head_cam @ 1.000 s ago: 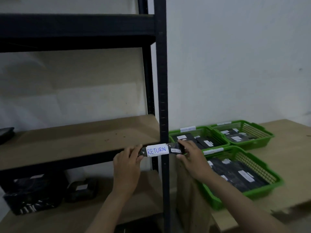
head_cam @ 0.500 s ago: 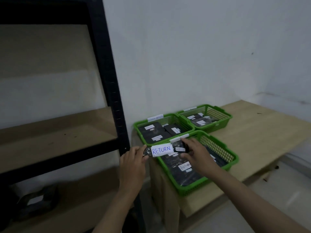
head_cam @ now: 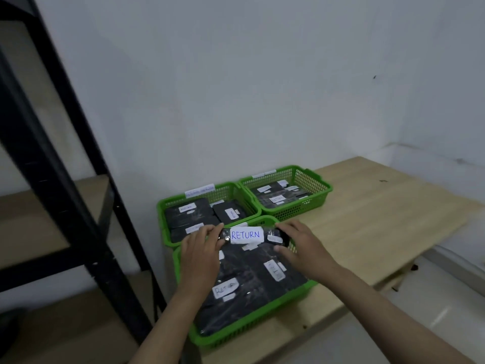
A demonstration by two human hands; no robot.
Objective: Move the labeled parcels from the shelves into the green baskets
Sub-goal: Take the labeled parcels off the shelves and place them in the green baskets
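Head view: a black parcel (head_cam: 252,235) (white label reading RETURN) is held between the left hand (head_cam: 200,254) and right hand (head_cam: 301,248), fingers (head_cam: 284,250) closed on each end. Directly below it sits the near green basket (head_cam: 252,324), filled with parcels, on the counter (head_cam: 380,219).

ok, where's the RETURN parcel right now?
Head view, lower centre: RETURN parcel held between left hand and right hand, above the far end of the nearest green basket.
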